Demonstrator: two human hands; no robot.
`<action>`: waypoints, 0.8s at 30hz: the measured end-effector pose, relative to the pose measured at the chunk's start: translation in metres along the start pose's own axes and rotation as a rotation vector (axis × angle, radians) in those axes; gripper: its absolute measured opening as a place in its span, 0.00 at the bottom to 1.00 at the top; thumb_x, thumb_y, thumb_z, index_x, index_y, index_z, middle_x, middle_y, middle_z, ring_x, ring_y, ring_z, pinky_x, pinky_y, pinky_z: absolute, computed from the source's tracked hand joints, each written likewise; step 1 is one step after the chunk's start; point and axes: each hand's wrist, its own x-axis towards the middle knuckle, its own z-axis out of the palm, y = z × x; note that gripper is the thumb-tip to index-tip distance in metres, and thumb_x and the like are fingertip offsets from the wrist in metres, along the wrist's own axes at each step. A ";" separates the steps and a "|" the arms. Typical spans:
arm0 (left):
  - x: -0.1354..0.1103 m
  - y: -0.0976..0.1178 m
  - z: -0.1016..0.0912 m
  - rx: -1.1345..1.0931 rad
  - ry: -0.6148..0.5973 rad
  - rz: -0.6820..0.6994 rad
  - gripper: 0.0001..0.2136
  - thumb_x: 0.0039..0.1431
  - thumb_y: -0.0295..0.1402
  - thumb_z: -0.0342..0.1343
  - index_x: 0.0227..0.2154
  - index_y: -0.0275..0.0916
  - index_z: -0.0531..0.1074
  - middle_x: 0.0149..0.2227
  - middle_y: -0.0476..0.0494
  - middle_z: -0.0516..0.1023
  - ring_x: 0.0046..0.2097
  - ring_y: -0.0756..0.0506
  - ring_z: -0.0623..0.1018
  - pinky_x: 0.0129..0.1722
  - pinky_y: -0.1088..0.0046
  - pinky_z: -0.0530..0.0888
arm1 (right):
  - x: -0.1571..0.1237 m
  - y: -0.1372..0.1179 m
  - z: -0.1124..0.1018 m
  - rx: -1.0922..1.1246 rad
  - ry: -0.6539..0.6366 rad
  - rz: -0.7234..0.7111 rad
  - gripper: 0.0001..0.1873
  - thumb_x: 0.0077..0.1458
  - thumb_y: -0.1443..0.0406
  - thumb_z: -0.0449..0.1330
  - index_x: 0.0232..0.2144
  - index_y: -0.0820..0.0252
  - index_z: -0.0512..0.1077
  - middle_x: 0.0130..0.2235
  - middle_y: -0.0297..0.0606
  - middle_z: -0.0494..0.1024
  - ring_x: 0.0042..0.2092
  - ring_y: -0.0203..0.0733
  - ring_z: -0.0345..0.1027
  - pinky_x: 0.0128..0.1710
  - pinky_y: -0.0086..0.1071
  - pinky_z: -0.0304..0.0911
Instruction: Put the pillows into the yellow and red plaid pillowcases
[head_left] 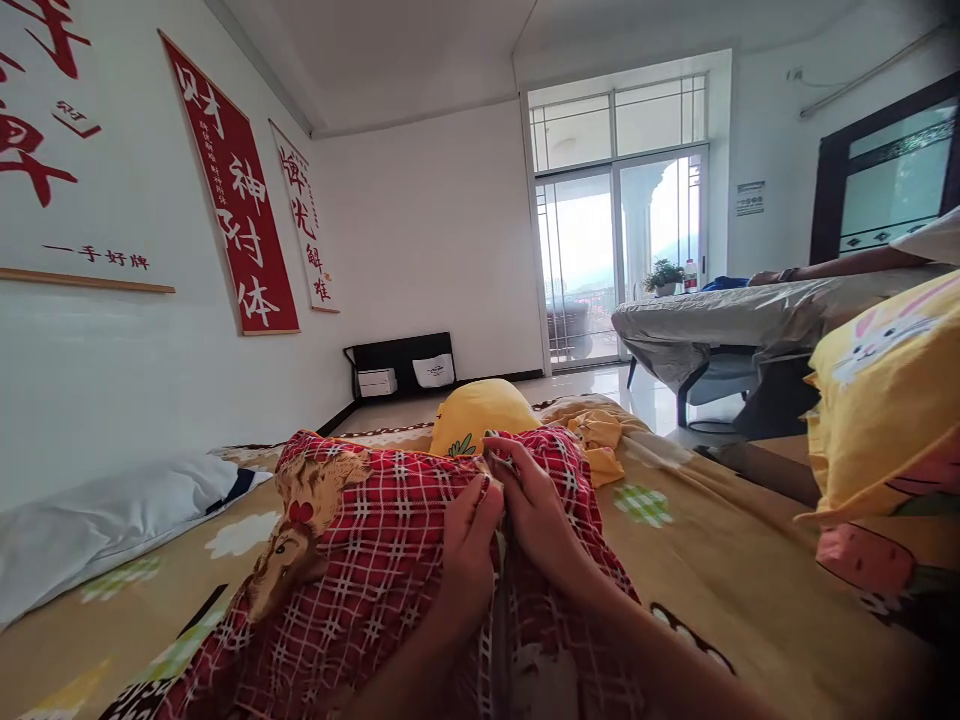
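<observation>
A red plaid fabric cover (397,520) with white lines and a brown animal print lies spread and rumpled in front of me on the bed. My left hand (472,530) is closed on it near its far edge, thumb on top. Close beside it, my right hand (536,505) pinches the same cover with bent fingers. The two hands nearly meet. Between my forearms, a pale strip like a zipper or seam runs down the cloth; I cannot tell which. Just beyond the hands rests a yellow pillow (487,408), its lower part hidden by the cover.
Beneath everything is a tan patterned bedsheet (720,550). A white pillow (112,520) lies left, a yellow rabbit-print cushion (885,400) right. Small yellow cloth (600,440) sits beyond my right hand. Another person's arm (847,268) rests on a plastic-covered table (690,310).
</observation>
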 end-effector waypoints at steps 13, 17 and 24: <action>0.062 -0.052 -0.030 0.558 -0.143 0.362 0.17 0.65 0.42 0.40 0.46 0.39 0.67 0.49 0.39 0.71 0.52 0.44 0.69 0.53 0.63 0.65 | -0.005 0.017 -0.009 -0.255 -0.307 -0.076 0.22 0.56 0.63 0.53 0.53 0.55 0.64 0.32 0.33 0.76 0.33 0.37 0.68 0.37 0.32 0.62; 0.057 -0.091 -0.074 0.915 -0.610 0.182 0.22 0.64 0.44 0.41 0.56 0.43 0.65 0.60 0.39 0.64 0.63 0.42 0.60 0.62 0.59 0.53 | -0.008 0.078 -0.021 -0.439 -0.457 0.049 0.24 0.52 0.64 0.54 0.52 0.62 0.66 0.49 0.47 0.75 0.50 0.48 0.68 0.51 0.42 0.60; 0.095 -0.092 -0.196 1.297 -0.271 -0.023 0.22 0.59 0.43 0.46 0.56 0.46 0.66 0.64 0.37 0.58 0.66 0.39 0.54 0.62 0.50 0.42 | 0.010 0.119 -0.101 -0.623 -0.163 0.306 0.18 0.54 0.56 0.52 0.41 0.60 0.72 0.42 0.43 0.78 0.44 0.46 0.71 0.46 0.38 0.64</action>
